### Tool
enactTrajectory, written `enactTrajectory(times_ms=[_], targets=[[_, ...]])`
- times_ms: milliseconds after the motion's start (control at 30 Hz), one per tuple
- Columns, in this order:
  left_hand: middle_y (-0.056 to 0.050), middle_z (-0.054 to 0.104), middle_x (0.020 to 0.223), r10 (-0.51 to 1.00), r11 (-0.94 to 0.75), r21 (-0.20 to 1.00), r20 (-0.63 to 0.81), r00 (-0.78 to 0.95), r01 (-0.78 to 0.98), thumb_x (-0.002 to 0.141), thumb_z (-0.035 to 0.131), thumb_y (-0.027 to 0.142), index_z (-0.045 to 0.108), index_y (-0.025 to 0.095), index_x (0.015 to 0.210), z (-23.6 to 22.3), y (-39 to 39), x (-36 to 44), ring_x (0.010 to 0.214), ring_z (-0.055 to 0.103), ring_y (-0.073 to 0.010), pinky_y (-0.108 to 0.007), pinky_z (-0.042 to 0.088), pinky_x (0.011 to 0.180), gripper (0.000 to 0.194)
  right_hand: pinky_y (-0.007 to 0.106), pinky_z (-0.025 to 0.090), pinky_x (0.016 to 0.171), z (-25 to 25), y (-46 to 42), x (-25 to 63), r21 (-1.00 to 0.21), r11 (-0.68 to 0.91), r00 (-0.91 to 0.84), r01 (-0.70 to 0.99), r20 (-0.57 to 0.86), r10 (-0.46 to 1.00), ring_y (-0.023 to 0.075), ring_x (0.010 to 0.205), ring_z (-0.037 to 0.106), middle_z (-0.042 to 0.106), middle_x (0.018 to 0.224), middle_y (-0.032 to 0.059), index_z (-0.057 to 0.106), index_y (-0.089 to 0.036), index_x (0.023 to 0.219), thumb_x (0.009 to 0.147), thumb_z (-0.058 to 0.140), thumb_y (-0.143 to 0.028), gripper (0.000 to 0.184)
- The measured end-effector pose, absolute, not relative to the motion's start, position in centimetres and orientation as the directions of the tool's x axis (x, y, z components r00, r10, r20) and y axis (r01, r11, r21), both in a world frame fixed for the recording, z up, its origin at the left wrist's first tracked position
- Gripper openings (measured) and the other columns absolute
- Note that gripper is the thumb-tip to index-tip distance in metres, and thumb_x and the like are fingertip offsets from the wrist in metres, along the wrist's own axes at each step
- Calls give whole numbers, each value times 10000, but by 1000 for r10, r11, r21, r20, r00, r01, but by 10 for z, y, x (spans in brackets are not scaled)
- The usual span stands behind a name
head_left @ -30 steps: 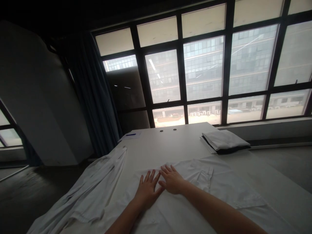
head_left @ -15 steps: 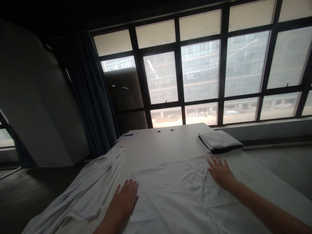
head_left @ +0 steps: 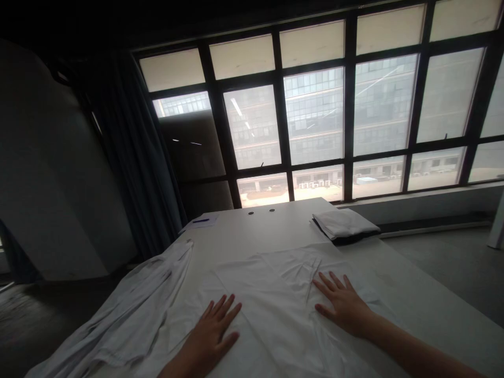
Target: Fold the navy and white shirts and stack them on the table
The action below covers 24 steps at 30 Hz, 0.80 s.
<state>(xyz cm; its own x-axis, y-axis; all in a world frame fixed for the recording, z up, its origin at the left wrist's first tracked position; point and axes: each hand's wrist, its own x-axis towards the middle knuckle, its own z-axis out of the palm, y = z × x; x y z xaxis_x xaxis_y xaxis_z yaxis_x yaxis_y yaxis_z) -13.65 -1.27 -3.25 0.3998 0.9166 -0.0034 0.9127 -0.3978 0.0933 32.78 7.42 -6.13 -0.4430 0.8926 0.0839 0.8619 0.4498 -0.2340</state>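
Large dark-framed windows (head_left: pixel 315 115) rise behind the white table (head_left: pixel 236 233), admitting daylight, with a building visible through the glass; a dark blue curtain (head_left: pixel 134 152) hangs at their left end, and the bare grey floor (head_left: pixel 437 249) shows to the right. The white cloth (head_left: pixel 275 310) lies spread over the near part of the table, directly in front of me; its surface shows creases, most closely gathered just beyond the fingertips of my right hand (head_left: pixel 342 304). That hand is open, palm down on the cloth's right portion, fingers spread, grip released; my left hand (head_left: pixel 210 336) is likewise open and palm down over the left portion, fingers fanned, thumb pointing inward; the two stand well apart, and how firmly either presses I cannot tell. To the left, a rumpled pale garment (head_left: pixel 134 299) lies along the table edge; to the right, beyond my right hand, sits a folded white stack (head_left: pixel 346 223) with a black layer beneath; at the far left corner a dark pen (head_left: pixel 201 220) rests on paper (head_left: pixel 210 222); two small round dark fittings (head_left: pixel 271 210) are noted near the far edge.
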Motion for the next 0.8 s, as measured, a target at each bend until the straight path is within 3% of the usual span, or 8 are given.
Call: enactTrajectory(times_ms=[167, 267, 367, 467, 533, 600, 700, 800], targets=[[-30, 177, 1660, 940, -340, 20, -25, 340, 940, 999, 353, 657, 234, 379, 1576, -24, 32, -145, 1522, 186, -318, -565, 193, 1223, 652, 673, 39, 1166, -45, 112, 302, -214, 399, -406, 892, 13, 914, 409, 1515, 135, 233, 1654, 99, 315, -295, 1569, 887, 330, -800, 849], [-87, 236, 1647, 959, -281, -6, 18, 281, 960, 1010, 392, 593, 302, 290, 1574, -15, 36, -128, 1516, 204, -335, -567, 221, 1216, 647, 696, 50, 1151, -34, 113, 288, -190, 312, -311, 931, 38, 950, 422, 1511, 139, 234, 1647, 146, 359, -217, 1554, 915, 399, -712, 809], [-72, 227, 1650, 894, -445, 37, 78, 441, 895, 1033, 396, 501, 265, 299, 1586, -12, 17, -90, 1515, 222, -311, -544, 256, 1216, 603, 645, 89, 1177, -27, 88, 269, -190, 341, -314, 921, 157, 936, 382, 1518, 151, 244, 1644, 154, 425, -179, 1517, 981, 404, -512, 631], [-73, 127, 1666, 743, -669, 58, 75, 665, 741, 996, 471, 567, 70, 305, 1614, -27, -10, -50, 1520, 189, -321, -536, 291, 1207, 782, 530, 167, 1209, -37, 46, 252, -179, 659, -606, 730, 275, 746, 309, 1515, 213, 260, 1650, 80, 402, -264, 1525, 1006, 385, -485, 564], [-114, 173, 1648, 662, -748, -4, 55, 747, 663, 1002, 501, 511, -37, 272, 1611, -44, -24, -33, 1500, 236, -353, -573, 327, 1177, 847, 507, 217, 1199, -54, 21, 246, -85, 825, -763, 559, 338, 551, 318, 1478, 308, 337, 1617, 93, 332, -259, 1556, 988, 443, -513, 631], [-133, 270, 1615, 630, -766, -98, 76, 773, 635, 1039, 469, 388, -60, 257, 1609, -60, -32, -28, 1472, 313, -349, -560, 371, 1153, 789, 485, 254, 1180, -74, 6, 244, 66, 877, -815, 476, 408, 412, 325, 1392, 447, 478, 1526, 125, 370, -212, 1532, 989, 481, -446, 602], [-113, 413, 1557, 555, -792, -212, 143, 819, 573, 1057, 432, 318, 67, 257, 1617, -66, -42, -35, 1434, 410, -291, -459, 408, 1150, 671, 455, 267, 1167, -97, -4, 243, 269, 835, -796, 479, 535, 284, 302, 1278, 564, 610, 1399, 120, 503, -200, 1416, 995, 504, -364, 452], [-85, 519, 1496, 466, -828, -247, 195, 863, 503, 1046, 466, 351, 278, 273, 1573, -51, -53, -42, 1376, 501, -238, -383, 428, 1142, 565, 420, 329, 1134, -100, -13, 239, 387, 812, -794, 438, 591, 146, 266, 1226, 595, 639, 1373, 57, 564, -255, 1325, 1004, 504, -412, 363]])
